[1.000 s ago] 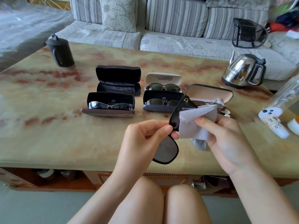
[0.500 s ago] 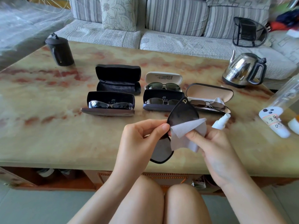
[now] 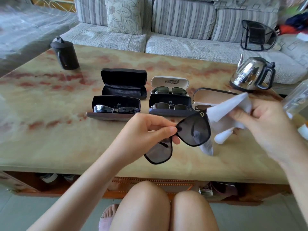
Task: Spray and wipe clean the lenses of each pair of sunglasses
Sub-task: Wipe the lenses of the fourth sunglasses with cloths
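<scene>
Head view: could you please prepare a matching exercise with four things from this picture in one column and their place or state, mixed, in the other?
1. black-framed sunglasses
2. white cloth
3. steel kettle
4. rear black case

A. stands far right on the table
B. pinched by the left hand
C. open, no glasses seen inside
D. held in the right hand

Pairs: 1-B, 2-D, 3-A, 4-C.

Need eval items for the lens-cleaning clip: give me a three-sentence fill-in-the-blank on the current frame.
The left hand pinches the black sunglasses at the ____ between the lenses.
The right hand holds a ____ cloth.
The rear-left black case lies open and ____.
Missing words: bridge; white; empty.
</scene>
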`<state>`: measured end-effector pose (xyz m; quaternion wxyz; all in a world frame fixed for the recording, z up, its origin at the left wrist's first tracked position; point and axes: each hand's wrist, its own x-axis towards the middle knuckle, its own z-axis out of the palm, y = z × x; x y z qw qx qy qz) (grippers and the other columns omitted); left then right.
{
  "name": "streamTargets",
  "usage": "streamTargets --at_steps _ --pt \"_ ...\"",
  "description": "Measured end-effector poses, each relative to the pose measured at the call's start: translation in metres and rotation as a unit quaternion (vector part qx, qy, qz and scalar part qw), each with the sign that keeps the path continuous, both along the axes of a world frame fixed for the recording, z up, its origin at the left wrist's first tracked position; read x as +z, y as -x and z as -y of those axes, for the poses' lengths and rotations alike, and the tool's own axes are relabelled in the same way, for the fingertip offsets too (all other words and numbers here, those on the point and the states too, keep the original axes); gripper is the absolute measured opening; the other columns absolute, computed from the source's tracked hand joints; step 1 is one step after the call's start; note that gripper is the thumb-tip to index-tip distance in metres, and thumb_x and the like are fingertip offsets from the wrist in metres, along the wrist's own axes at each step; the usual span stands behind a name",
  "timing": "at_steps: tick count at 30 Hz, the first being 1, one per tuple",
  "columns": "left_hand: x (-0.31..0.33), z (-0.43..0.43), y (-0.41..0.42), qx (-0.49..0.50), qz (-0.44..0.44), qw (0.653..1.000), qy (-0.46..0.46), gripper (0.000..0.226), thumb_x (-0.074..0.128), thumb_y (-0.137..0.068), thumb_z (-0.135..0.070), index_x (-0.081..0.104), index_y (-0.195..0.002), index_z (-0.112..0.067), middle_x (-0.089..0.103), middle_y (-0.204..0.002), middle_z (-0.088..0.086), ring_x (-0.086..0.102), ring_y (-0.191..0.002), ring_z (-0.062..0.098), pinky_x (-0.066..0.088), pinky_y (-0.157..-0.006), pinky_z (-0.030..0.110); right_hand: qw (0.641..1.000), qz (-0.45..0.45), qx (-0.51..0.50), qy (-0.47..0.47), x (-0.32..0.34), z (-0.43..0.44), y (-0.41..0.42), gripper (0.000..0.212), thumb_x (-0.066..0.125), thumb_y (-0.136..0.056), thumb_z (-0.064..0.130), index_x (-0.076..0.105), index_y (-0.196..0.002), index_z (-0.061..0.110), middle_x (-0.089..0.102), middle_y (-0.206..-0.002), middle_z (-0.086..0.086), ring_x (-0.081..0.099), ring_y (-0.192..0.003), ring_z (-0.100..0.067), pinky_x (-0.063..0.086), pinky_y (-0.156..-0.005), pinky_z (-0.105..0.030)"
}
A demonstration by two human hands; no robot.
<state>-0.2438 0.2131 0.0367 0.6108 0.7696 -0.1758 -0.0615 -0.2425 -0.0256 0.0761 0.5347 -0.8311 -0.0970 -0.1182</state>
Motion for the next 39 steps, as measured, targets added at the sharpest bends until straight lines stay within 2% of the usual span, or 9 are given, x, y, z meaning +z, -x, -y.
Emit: streamTargets --at_steps 4,8,17,20,24,26,29,34,39 --pt "0.015 -0.003 -0.011 -0.053 0.013 0.995 -0.079 0.013 0.065 -0.09 -0.02 0.076 -0.089 -0.015 0.076 -0.078 -0.007 0.072 -0.082 0.006 0.054 -0.091 0.028 0.981 -0.019 0.153 0.119 0.034 -0.008 -0.008 0.031 0.051 -0.086 0.031 0.074 -0.071 0.047 0.07 -0.065 0.014 0.064 -0.057 0.003 0.044 -0.053 -0.006" --pt "0.026 -0.003 -0.021 -0.075 0.032 0.987 -0.136 0.013 0.066 -0.089 -0.021 0.077 -0.083 -0.019 0.075 -0.076 -0.01 0.071 -0.082 0.015 0.052 -0.089 0.037 0.911 -0.176 0.24 0.286 0.047 -0.021 -0.025 0.038 0.047 -0.09 0.046 0.074 -0.102 0.021 0.074 -0.09 0.001 0.061 -0.064 -0.005 0.048 -0.052 -0.023" --pt "0.028 -0.004 -0.03 -0.085 0.046 0.981 -0.165 0.015 0.067 -0.089 -0.032 0.078 -0.081 -0.025 0.076 -0.08 0.001 0.063 -0.08 0.046 0.046 -0.091 0.061 0.957 0.048 0.119 0.261 0.041 -0.043 -0.038 0.024 0.061 -0.092 0.034 0.077 -0.096 0.016 0.05 -0.05 0.009 0.031 -0.048 -0.002 0.023 -0.047 -0.016" --pt "0.028 -0.006 -0.031 -0.067 0.044 0.983 -0.164 0.014 0.066 -0.089 -0.027 0.079 -0.082 -0.023 0.076 -0.078 -0.008 0.069 -0.082 0.025 0.049 -0.093 0.044 0.931 -0.064 0.203 0.297 0.032 -0.042 -0.023 0.023 0.059 -0.091 0.038 0.077 -0.088 0.023 0.065 -0.061 0.005 0.045 -0.055 0.002 0.035 -0.052 -0.01" --pt "0.027 -0.005 -0.031 -0.071 0.056 0.983 -0.162 0.015 0.066 -0.089 -0.028 0.078 -0.081 -0.025 0.076 -0.078 -0.005 0.064 -0.082 0.041 0.051 -0.082 0.047 0.91 -0.102 0.265 0.301 0.032 -0.031 -0.01 0.051 0.044 -0.083 0.068 0.075 -0.096 0.03 0.074 -0.094 0.001 0.068 -0.088 -0.014 0.054 -0.077 -0.028" --pt "0.025 -0.004 -0.031 -0.078 0.065 0.982 -0.162 0.016 0.065 -0.089 -0.034 0.077 -0.08 -0.028 0.074 -0.078 0.008 0.062 -0.077 0.044 0.049 -0.078 0.043 0.927 -0.126 0.273 0.227 0.033 -0.024 -0.012 0.074 0.032 -0.085 0.072 0.075 -0.104 0.014 0.073 -0.097 -0.014 0.07 -0.086 -0.021 0.053 -0.069 -0.025" --pt "0.026 0.0 -0.028 -0.093 0.066 0.979 -0.166 0.015 0.066 -0.088 -0.034 0.077 -0.079 -0.029 0.074 -0.079 0.008 0.062 -0.075 0.044 0.05 -0.08 0.056 0.949 -0.138 0.233 0.161 0.035 -0.027 -0.017 0.045 0.052 -0.088 0.036 0.072 -0.088 -0.005 0.065 -0.063 -0.003 0.052 -0.047 -0.003 0.038 -0.046 -0.007" --pt "0.03 0.005 -0.023 -0.091 0.079 0.977 -0.176 0.011 0.069 -0.087 -0.022 0.078 -0.081 -0.02 0.075 -0.075 -0.009 0.07 -0.075 0.008 0.053 -0.085 0.029 0.926 -0.167 0.242 0.235 0.029 -0.036 -0.027 0.032 0.08 -0.058 0.039 0.071 -0.08 0.018 0.074 -0.074 -0.004 0.064 -0.067 -0.011 0.05 -0.068 -0.029" --pt "0.031 0.011 -0.024 -0.064 0.052 0.982 -0.169 0.014 0.073 -0.082 -0.026 0.06 -0.082 -0.025 0.074 -0.071 -0.013 0.069 -0.072 -0.001 0.052 -0.082 0.023 0.893 -0.226 0.265 0.284 0.032 -0.04 -0.03 0.022 0.081 -0.071 0.033 0.074 -0.079 0.015 0.073 -0.077 -0.012 0.058 -0.066 -0.011 0.042 -0.064 -0.026"
